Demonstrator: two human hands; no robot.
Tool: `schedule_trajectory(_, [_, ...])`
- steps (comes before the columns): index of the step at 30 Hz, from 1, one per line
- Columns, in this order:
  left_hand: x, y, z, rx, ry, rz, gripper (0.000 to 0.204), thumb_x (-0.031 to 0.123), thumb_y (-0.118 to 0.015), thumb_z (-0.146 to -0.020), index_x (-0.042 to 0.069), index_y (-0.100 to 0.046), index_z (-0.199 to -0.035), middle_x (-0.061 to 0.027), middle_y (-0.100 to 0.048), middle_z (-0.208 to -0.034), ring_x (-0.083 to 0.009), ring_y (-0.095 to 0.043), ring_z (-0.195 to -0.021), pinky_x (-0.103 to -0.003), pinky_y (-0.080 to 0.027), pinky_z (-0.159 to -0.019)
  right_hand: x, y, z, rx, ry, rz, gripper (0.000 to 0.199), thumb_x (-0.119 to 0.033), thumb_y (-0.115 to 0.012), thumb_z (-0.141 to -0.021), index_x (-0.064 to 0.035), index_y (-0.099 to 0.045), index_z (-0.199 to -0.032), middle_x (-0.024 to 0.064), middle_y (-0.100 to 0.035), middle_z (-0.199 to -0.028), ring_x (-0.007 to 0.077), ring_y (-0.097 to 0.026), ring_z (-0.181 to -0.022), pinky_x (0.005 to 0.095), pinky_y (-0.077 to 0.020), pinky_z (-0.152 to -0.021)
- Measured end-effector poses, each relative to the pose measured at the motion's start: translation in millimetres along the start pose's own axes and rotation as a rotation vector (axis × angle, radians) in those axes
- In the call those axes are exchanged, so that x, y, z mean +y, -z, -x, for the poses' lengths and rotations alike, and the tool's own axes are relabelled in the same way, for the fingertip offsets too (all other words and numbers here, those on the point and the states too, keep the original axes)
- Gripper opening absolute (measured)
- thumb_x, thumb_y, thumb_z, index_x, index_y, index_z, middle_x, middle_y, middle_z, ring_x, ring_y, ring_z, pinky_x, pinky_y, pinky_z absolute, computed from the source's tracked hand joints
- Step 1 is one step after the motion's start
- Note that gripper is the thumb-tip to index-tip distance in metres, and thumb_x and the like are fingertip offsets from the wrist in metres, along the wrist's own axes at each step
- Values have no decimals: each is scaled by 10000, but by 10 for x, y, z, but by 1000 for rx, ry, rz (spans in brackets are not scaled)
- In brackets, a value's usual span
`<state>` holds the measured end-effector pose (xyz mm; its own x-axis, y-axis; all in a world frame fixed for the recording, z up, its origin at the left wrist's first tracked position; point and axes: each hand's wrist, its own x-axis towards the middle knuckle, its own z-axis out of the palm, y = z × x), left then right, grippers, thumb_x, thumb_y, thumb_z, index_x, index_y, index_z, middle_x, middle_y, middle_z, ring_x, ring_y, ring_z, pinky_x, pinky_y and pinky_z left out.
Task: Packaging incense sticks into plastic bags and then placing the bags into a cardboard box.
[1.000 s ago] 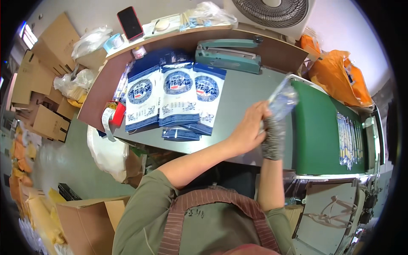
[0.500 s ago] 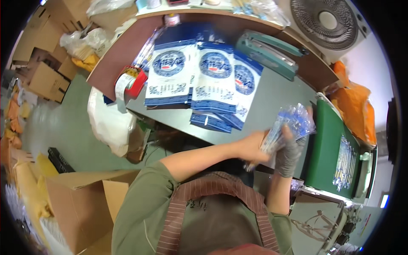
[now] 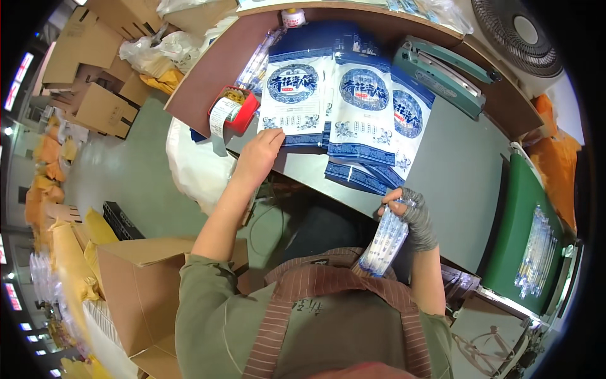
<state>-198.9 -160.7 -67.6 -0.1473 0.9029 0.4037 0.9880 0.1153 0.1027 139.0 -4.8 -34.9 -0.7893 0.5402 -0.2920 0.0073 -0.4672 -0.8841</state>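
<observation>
My left hand (image 3: 260,153) is at the lower edge of the left stack of blue-and-white plastic pouches (image 3: 293,95), its bent fingers pinching the near corner of a pouch. My right hand (image 3: 418,221), in a grey glove with bare fingertips, grips a bundle of plastic-wrapped chopsticks (image 3: 386,243) by its upper end. The bundle hangs slanting down over my apron, its brown tips lowest. Just beyond it is a second pouch stack (image 3: 363,107), with more pouches (image 3: 413,120) fanned out to its right.
A green bench sealer (image 3: 442,76) stands at the back right of the grey table (image 3: 467,164). A red box (image 3: 243,114) with a label strip sits left. On the right, a green surface (image 3: 514,221) carries several wrapped sticks (image 3: 536,252). An open carton (image 3: 142,297) stands lower left.
My left hand has left the bundle and reached over to the left pouches. My right hand has drawn the bundle toward me, now hanging downward. The view has shifted.
</observation>
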Motion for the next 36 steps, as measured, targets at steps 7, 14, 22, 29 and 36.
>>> schedule_trajectory(7, [-74,-49,-91,-76,135,249,281,58,-579,-868,34,-614,-1146,-131,-635,-1151,-291,-614,-1051,-339,-513,-875,14,115,63,129,41,39,266,-203,-711,-718,-4,-634,-877,142,-665,-743,220,-645,-644,322,-549,-620])
schedule_trajectory(14, [-406,110,-466,-355,119,446,209,65,-636,-853,0,-638,-1052,-147,-678,-956,-263,-658,-822,-322,-513,-724,0,144,1,30,34,3,219,-174,-694,-796,-8,-645,-929,127,-676,-798,195,-659,-718,318,-551,-666])
schedule_trajectory(22, [-576,-73,-808,-185,421,934,40,32,-622,-851,15,-586,-847,18,-538,-713,-52,-471,-674,-223,-390,-610,4,185,139,107,63,-49,266,-211,-715,-725,-12,-632,-880,133,-657,-747,215,-640,-648,341,-550,-622])
schedule_trajectory(29, [629,228,-1235,169,150,630,147,33,-575,-830,-21,-598,-965,-143,-619,-869,-235,-611,-738,-318,-482,-679,-29,409,463,167,77,-13,272,-222,-694,-778,-11,-645,-941,111,-675,-811,164,-642,-720,293,-525,-672])
schedule_trajectory(36, [2645,-794,-931,-330,36,1129,167,23,-498,-829,-16,-612,-944,-139,-582,-862,-255,-604,-835,-331,-479,-722,190,493,627,269,440,171,133,-153,-638,-848,-45,-651,-923,33,-647,-870,106,-575,-815,254,-462,-753])
